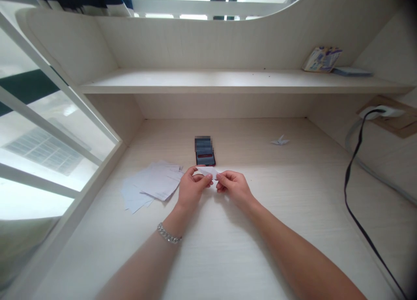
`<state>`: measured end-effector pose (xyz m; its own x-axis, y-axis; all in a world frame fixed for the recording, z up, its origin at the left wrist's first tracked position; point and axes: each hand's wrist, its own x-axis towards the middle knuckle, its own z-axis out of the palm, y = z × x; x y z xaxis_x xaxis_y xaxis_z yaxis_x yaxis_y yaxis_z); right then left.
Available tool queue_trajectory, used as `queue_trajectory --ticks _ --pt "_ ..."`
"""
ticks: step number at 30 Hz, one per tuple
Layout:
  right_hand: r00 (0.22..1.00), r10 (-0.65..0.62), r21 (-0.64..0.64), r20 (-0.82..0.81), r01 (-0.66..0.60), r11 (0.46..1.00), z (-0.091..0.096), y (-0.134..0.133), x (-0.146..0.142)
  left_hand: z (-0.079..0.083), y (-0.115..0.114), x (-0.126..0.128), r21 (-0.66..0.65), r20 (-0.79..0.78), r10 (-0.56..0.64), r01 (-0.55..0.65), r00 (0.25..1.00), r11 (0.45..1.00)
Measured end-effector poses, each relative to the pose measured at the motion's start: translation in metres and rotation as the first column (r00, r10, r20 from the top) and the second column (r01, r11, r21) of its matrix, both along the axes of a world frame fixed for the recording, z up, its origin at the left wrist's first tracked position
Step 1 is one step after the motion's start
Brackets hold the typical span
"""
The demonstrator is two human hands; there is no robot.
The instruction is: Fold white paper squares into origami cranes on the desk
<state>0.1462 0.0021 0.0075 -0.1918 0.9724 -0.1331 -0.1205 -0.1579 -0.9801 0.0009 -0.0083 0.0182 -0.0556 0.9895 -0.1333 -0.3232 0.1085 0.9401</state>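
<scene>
A small folded piece of white paper is held just above the desk between both hands. My left hand pinches its left and lower side, thumb on top. The paper's right end is between the thumb and fingers of my right hand. Directly beyond the hands lies a dark phone, its screen blurred out. Left of my left hand, several loose white sheets lie in an overlapping pile. A folded paper crane rests farther back on the right.
Above the desk runs a shelf carrying a small patterned box and a flat bluish item. At the right wall a black cable hangs from a socket. White railing bars border the left side.
</scene>
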Motion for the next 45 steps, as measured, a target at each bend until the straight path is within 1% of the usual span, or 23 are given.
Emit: queue_trajectory --ticks 2,4,8,11,13,18,21,24,28,31,40,45 --pt "1.000 0.016 0.015 0.006 -0.016 1.000 0.001 0.000 0.000 -0.001 0.000 -0.001 0.036 -0.056 0.023 -0.021 0.998 0.999" --pt "1.000 0.021 0.032 -0.001 -0.021 0.999 0.001 0.000 -0.001 -0.002 0.001 -0.003 0.061 -0.094 0.017 -0.011 0.995 0.998" --pt "0.999 -0.018 0.052 -0.027 0.019 0.998 0.001 0.001 -0.001 -0.005 -0.001 -0.001 0.068 -0.163 -0.091 0.104 0.982 0.992" --pt "0.999 -0.041 0.089 0.000 0.041 0.995 -0.001 0.002 -0.001 -0.005 -0.002 0.001 0.073 -0.167 -0.156 0.170 0.974 0.983" --pt "0.999 -0.041 0.080 0.014 0.040 0.996 -0.003 0.002 0.000 -0.005 -0.002 0.001 0.077 -0.161 -0.148 0.161 0.976 0.984" --pt "1.000 -0.001 0.053 0.007 0.000 0.999 -0.003 0.004 0.000 -0.008 0.003 -0.001 0.020 -0.155 -0.037 0.041 0.987 0.999" --pt "1.000 0.001 0.059 -0.016 0.000 0.998 -0.003 0.005 0.002 -0.011 0.004 -0.002 -0.013 -0.070 0.010 -0.011 0.997 1.000" --pt "1.000 -0.024 0.057 -0.003 0.024 0.998 -0.003 0.005 0.003 -0.011 0.005 -0.004 -0.037 0.018 0.005 -0.004 1.000 0.999" --pt "0.996 -0.079 0.054 -0.033 0.080 0.995 -0.003 0.006 0.004 -0.007 0.006 -0.007 -0.058 0.058 -0.031 0.035 0.998 0.998" --pt "0.994 -0.112 0.085 -0.016 0.113 0.990 -0.003 0.005 0.003 -0.007 0.007 -0.008 -0.050 0.064 -0.038 0.041 0.997 0.998" --pt "0.981 -0.110 0.207 0.159 0.076 0.975 0.000 -0.001 0.002 -0.013 0.006 -0.008 0.040 -0.141 0.016 -0.010 0.990 0.999" --pt "0.966 -0.134 0.301 0.221 0.063 0.952 0.001 -0.003 0.002 -0.014 0.004 -0.009 0.106 -0.287 0.009 0.022 0.958 0.994"
